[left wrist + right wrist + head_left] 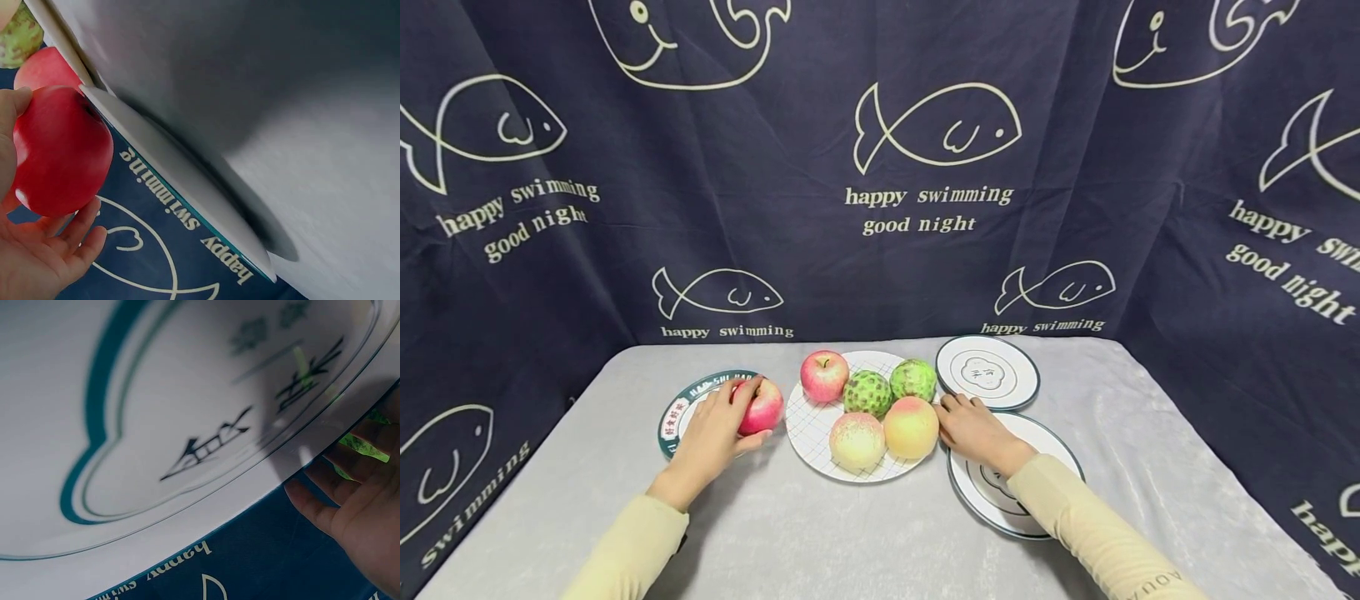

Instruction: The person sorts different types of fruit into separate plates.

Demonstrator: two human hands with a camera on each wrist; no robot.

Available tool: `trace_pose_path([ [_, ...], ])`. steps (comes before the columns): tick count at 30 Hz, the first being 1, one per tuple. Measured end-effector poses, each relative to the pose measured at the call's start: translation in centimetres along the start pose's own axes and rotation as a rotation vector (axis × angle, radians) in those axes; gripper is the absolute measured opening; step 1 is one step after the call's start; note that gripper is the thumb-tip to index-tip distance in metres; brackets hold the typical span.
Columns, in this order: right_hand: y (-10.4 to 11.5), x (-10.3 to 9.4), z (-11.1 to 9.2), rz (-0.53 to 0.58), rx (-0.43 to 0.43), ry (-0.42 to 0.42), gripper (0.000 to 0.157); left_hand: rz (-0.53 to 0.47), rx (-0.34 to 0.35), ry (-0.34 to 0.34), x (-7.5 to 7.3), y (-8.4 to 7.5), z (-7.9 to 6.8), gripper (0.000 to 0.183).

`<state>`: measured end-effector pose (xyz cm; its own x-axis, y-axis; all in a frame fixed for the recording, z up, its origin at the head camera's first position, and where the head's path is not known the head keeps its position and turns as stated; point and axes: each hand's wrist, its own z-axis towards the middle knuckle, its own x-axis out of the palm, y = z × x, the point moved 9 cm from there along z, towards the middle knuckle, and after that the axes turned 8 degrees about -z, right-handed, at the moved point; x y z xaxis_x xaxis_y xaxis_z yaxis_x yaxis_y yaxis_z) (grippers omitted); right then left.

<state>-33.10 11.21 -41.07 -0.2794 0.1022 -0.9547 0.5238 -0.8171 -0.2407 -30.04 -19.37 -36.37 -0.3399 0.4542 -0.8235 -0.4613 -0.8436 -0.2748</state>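
Head: central plate (pixel 808 435) holds five fruits (pixel 869 398).

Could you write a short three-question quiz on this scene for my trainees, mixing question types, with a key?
1. Fill in the blank: the left hand holds an ____.
2. True or false: in the head view, both peaches lie behind the green fruits.
3. Multiple choice: how many fruits are visible on the grid-patterned plate? a) three b) five c) seven

Key:
1. Apple.
2. False: the peaches lie in front of the green fruits.
3. b) five.
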Motion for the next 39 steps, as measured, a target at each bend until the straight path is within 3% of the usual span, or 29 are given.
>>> trace_pose_path([
  [15,-0.1,0.0,0.0,0.005,-0.002,-0.006,0.029,0.066,-0.027,-0.098,-2.4,2.4,-0.9,0.075],
  [28,0.0,0.0,0.0,0.011,0.005,0.03,0.031,0.085,-0.086,-0.082,-3.3,4.4,-1.8,0.076],
  [39,0.0,-0.1,-0.1,0.029,0.005,0.012,0.028,0.113,-0.135,-0.061,-3.7,5.8,-2.4,0.077],
])
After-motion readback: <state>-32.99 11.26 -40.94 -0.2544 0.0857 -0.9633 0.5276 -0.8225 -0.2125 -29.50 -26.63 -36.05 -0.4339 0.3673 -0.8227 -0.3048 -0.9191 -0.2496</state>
